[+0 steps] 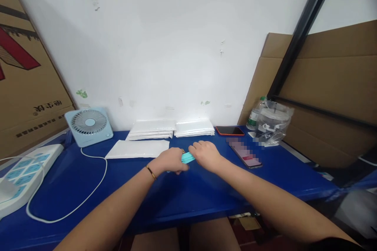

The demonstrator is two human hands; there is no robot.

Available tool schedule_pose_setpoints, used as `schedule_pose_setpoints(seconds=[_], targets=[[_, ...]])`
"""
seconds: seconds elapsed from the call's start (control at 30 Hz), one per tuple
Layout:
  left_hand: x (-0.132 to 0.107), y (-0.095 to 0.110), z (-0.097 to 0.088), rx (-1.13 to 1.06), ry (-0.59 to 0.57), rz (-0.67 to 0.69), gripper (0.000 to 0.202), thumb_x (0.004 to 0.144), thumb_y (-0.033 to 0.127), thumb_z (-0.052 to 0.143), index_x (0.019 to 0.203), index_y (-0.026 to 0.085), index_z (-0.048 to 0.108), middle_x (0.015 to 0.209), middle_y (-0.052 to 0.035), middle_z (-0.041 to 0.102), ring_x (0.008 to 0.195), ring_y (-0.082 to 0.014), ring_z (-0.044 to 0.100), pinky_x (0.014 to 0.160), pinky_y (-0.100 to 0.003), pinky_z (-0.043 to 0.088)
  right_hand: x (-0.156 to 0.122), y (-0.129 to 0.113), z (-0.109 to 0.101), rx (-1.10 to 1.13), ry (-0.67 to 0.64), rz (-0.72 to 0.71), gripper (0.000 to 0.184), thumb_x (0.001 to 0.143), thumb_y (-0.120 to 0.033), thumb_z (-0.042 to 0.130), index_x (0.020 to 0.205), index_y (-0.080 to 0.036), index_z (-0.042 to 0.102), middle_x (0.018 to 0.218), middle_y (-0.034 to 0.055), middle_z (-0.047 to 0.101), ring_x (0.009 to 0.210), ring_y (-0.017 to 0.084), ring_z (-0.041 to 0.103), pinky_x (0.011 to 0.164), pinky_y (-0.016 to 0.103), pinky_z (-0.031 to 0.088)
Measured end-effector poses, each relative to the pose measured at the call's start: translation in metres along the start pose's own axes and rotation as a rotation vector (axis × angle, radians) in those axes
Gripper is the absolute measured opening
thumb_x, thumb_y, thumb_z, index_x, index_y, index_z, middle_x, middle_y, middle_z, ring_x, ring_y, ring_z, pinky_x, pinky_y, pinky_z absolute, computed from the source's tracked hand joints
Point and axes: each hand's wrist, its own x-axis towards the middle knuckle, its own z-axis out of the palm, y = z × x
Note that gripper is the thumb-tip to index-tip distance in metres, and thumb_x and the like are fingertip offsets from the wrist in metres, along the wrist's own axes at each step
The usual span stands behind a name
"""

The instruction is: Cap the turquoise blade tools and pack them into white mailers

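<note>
Bundle (187, 158), turquoise and layered, over the middle of our blue table (188, 198), our left hand (173, 160) closed around its left end, our right hand (206, 155) curled over its right end, white packet (138, 149) left, phone (250, 157) right.

A white wall (182, 47), scuffed and dotted with small green patches (82, 93), rises behind the glossy blue surface (188, 198). Printed cardboard (32, 86) stands at the left; plain cardboard (338, 78) stands at the right, behind a slanting black post (295, 43).
</note>
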Motion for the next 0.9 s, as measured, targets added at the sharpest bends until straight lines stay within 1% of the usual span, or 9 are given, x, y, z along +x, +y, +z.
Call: schedule_pose_setpoints(seconds=[0.07, 0.13, 0.2, 0.33, 0.5, 0.57, 0.63, 0.8, 0.9], targets=[[-0.001, -0.001, -0.003, -0.037, -0.028, 0.031, 0.021, 0.073, 0.037, 0.055, 0.079, 0.017, 0.061, 0.068, -0.0033, 0.066, 0.06, -0.0186, 0.063, 0.053, -0.025, 0.042, -0.001, 0.001, -0.002, 0.008, 0.03, -0.003, 0.018, 0.083, -0.015, 0.044, 0.095, -0.016, 0.057, 0.091, 0.0129, 0.065, 0.088, 0.025, 0.06, 0.071, 0.034, 0.044], [-0.001, 0.001, 0.0, 0.126, 0.185, 0.016, 0.018, 0.077, 0.031, 0.051, 0.081, 0.017, 0.06, 0.072, -0.0066, 0.067, 0.065, -0.0216, 0.063, 0.055, -0.028, 0.042, 0.001, 0.005, -0.003, 0.112, -0.018, 0.06, 0.016, 0.076, -0.019, 0.056, 0.091, -0.015, 0.059, 0.088, 0.0117, 0.066, 0.085, 0.026, 0.062, 0.071, 0.034, 0.044], [-0.001, 0.006, 0.006, 0.331, 0.366, 0.073, 0.015, 0.081, 0.025, 0.048, 0.086, 0.016, 0.059, 0.076, -0.01, 0.066, 0.069, -0.0236, 0.063, 0.058, -0.03, 0.041, 0.004, 0.008, -0.003, 0.368, -0.212, 0.08, 0.021, 0.068, -0.026, 0.066, 0.085, -0.015, 0.061, 0.082, 0.0094, 0.067, 0.077, 0.024, 0.064, 0.067, 0.031, 0.046], [-0.006, 0.012, 0.015, 0.51, 0.415, 0.286, 0.015, 0.086, 0.018, 0.043, 0.085, 0.016, 0.057, 0.075, -0.0106, 0.065, 0.073, -0.0221, 0.062, 0.064, -0.031, 0.041, 0.004, 0.008, 0.002, 0.938, -0.64, -0.058, 0.024, 0.072, -0.036, 0.064, 0.08, -0.013, 0.063, 0.072, 0.0045, 0.067, 0.061, 0.015, 0.063, 0.057, 0.023, 0.047], [-0.006, 0.007, 0.017, 0.378, 0.309, 0.043, 0.015, 0.077, 0.029, 0.053, 0.086, 0.018, 0.058, 0.075, -0.0073, 0.066, 0.067, -0.0227, 0.063, 0.055, -0.029, 0.041, -0.003, -0.005, 0.003, 0.306, -0.099, 0.038, 0.015, 0.078, -0.02, 0.055, 0.091, -0.014, 0.061, 0.088, 0.0129, 0.067, 0.081, 0.023, 0.064, 0.07, 0.032, 0.046], [-0.005, 0.005, 0.018, 0.35, 0.284, 0.001, 0.017, 0.077, 0.033, 0.051, 0.083, 0.019, 0.059, 0.076, -0.0074, 0.067, 0.067, -0.0233, 0.063, 0.054, -0.028, 0.04, -0.004, -0.005, 0.0, 0.181, -0.019, 0.041, 0.018, 0.077, -0.017, 0.053, 0.094, -0.017, 0.06, 0.092, 0.0123, 0.067, 0.087, 0.026, 0.063, 0.073, 0.034, 0.045], [-0.005, 0.004, 0.019, 0.404, 0.326, 0.036, 0.018, 0.081, 0.03, 0.047, 0.085, 0.018, 0.059, 0.075, -0.0088, 0.067, 0.067, -0.0238, 0.063, 0.054, -0.029, 0.04, -0.002, -0.001, -0.001, 0.246, -0.098, 0.075, 0.019, 0.072, -0.025, 0.06, 0.091, -0.019, 0.062, 0.088, 0.0091, 0.068, 0.083, 0.025, 0.064, 0.068, 0.033, 0.046], [-0.009, 0.001, 0.023, 0.575, 0.427, 0.246, 0.011, 0.085, 0.021, 0.045, 0.085, 0.016, 0.056, 0.07, -0.0086, 0.065, 0.066, -0.0223, 0.061, 0.057, -0.031, 0.037, -0.001, 0.006, 0.01, 0.868, -0.583, 0.065, 0.019, 0.066, -0.033, 0.066, 0.072, -0.016, 0.061, 0.062, 0.0006, 0.064, 0.056, 0.013, 0.062, 0.052, 0.02, 0.046], [-0.011, -0.003, 0.027, 0.606, 0.477, 0.268, 0.01, 0.086, 0.019, 0.045, 0.083, 0.017, 0.055, 0.07, -0.0074, 0.063, 0.065, -0.0198, 0.059, 0.059, -0.031, 0.034, -0.003, 0.002, 0.019, 0.972, -0.453, 0.087, 0.013, 0.066, -0.026, 0.065, 0.067, -0.015, 0.059, 0.055, -0.0017, 0.06, 0.048, 0.01, 0.057, 0.045, 0.018, 0.043]])
